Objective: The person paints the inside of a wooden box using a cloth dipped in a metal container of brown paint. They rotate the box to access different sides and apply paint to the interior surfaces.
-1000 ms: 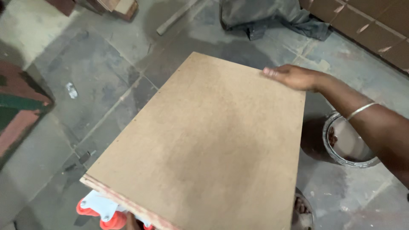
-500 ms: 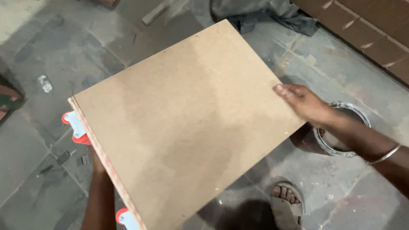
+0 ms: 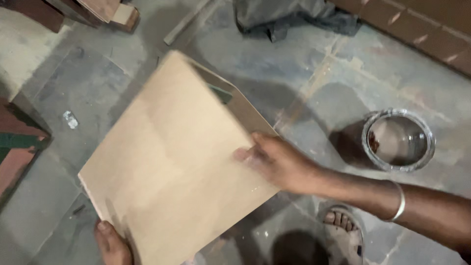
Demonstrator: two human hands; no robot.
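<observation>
Dim, flat indoor light leaves the grey floor (image 3: 319, 73) murky, a soft shadow spreading beyond the pale board (image 3: 171, 167), which is smeared by motion blur along its edges, as is the right hand (image 3: 279, 162), while the metal tin (image 3: 398, 140) catches faint glare.

A grey stone floor (image 3: 314, 73) bears a metal tin (image 3: 398, 140) and dark cloth (image 3: 289, 17).
</observation>
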